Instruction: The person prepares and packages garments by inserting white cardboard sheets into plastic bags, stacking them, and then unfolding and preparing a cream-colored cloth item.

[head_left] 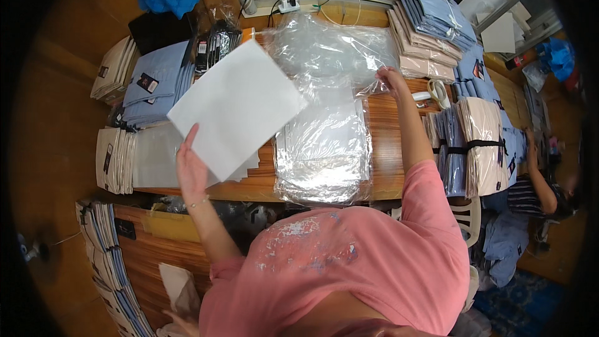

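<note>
My left hand (192,165) grips a stiff white rectangular sheet (240,109) by its near edge, tilted above the table's left half. My right hand (390,81) is raised at the back right, its fingers pinched on the edge of a clear plastic bag (337,50) that spreads across the far part of the table. In front of me lies a pile of shiny clear plastic bags (321,162), with something white and flat inside or under the top ones. More pale flat sheets (153,159) lie on the left, partly covered by the held sheet.
Folded blue shirts (150,84) and beige stacks stand on the left. Wrapped shirts (430,19) and a strapped bundle (480,150) fill the right, near a tape roll (438,92). A power strip (287,6) sits at the back. Another person (533,196) works far right; someone's hand (181,324) shows lower left.
</note>
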Demonstrator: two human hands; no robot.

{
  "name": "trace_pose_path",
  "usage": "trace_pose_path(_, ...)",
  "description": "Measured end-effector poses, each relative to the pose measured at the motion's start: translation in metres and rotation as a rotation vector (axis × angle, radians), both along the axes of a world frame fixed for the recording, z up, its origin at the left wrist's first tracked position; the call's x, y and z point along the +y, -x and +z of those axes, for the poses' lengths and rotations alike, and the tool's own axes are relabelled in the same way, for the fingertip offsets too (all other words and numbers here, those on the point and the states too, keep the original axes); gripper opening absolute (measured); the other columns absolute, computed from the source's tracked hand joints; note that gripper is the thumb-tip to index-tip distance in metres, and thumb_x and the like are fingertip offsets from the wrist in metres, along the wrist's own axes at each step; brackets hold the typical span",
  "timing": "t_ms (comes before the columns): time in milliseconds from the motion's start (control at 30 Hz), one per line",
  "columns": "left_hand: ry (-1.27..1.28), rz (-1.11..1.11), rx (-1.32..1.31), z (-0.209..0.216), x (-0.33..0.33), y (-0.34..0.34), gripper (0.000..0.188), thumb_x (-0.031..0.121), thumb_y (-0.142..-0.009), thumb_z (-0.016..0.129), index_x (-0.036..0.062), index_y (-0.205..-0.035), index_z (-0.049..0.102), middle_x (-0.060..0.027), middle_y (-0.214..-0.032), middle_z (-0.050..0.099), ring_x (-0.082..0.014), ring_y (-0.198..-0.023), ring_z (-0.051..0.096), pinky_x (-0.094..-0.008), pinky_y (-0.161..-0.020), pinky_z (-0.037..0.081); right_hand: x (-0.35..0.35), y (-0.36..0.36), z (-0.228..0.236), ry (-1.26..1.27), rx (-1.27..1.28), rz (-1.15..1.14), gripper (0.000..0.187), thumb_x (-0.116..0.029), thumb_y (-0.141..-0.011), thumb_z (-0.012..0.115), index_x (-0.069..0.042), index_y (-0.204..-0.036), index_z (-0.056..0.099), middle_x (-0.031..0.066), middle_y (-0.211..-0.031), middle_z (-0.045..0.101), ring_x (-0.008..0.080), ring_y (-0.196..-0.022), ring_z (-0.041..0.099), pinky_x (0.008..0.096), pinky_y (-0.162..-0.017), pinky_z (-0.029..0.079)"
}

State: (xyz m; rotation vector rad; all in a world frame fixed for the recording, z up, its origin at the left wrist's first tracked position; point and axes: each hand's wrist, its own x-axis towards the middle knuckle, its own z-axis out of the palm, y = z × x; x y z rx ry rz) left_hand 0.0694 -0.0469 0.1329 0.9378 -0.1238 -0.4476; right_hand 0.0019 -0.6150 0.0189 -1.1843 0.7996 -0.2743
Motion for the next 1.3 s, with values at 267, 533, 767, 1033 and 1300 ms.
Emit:
trace_pose_path(267,-1.43,0.58,-0.624,-0.05,-0.009,-0.022,0.071,0.022,-0.081,0.066,0.0124,-0.141,0.031,-0.0277,-0.148,0.001,-0.0395,-0.139,0.002,-0.0519,-0.109,0.011,-0.031,-0.009,-0.007,0.193,0.139,-0.096,0.024,-0.001,-0.077,0.059,-0.007,-0.095,0.045,0.0112,-0.064,0.059,0.0135,-0.043,0.049,0.0268,-0.033,0.039)
trace_pose_path(533,-1.353,-0.309,-1.619,-0.069,-0.294,-0.042,0.099,0.042,-0.065,0.076,0.0166,-0.145,0.023,-0.0197,-0.151,0.009,-0.0406,-0.139,0.005,-0.0656,-0.104,0.011,-0.021,-0.011,0.005,1.149,0.502,-0.003,0.049,-0.005,-0.072,0.065,-0.007,-0.116,0.045,0.021,-0.101,0.057,0.0272,-0.079,0.06,0.0396,-0.059,0.048)
trace_pose_path(767,-1.633,-0.149,-1.555,-0.133,-0.325,-0.12,0.09,0.052,-0.069,0.069,0.016,-0.142,0.031,-0.0187,-0.15,0.017,-0.0424,-0.138,0.009,-0.0709,-0.1,0.011,0.034,-0.004,0.002,1.757,0.425,0.527,0.088,-0.067,-0.069,0.059,-0.028,-0.142,0.029,0.0153,-0.148,0.024,0.0365,-0.138,0.017,0.0652,-0.104,0.014)
trace_pose_path(1033,-1.75,-0.455,-1.366,-0.08,-0.368,-0.166,0.079,0.077,-0.072,0.046,0.0253,-0.132,0.049,-0.0151,-0.151,0.016,-0.0431,-0.138,0.004,-0.0724,-0.099,-0.002,-0.007,-0.068,0.014,1.366,0.735,0.902,0.089,-0.081,-0.069,0.045,-0.029,-0.141,0.034,0.0148,-0.149,0.021,0.0366,-0.139,0.012,0.0677,-0.104,0.008)
trace_pose_path(1300,-1.461,-0.347,-1.092,-0.173,-0.383,-0.213,0.058,0.068,-0.083,0.04,0.0375,-0.132,0.046,-0.0041,-0.153,0.014,-0.0378,-0.14,0.0,-0.0735,-0.099,0.0,-0.025,-0.119,-0.072,1.493,0.54,0.358,0.065,-0.067,-0.083,0.039,-0.034,-0.139,0.036,0.0139,-0.15,0.02,0.0375,-0.139,0.011,0.0631,-0.106,0.004)
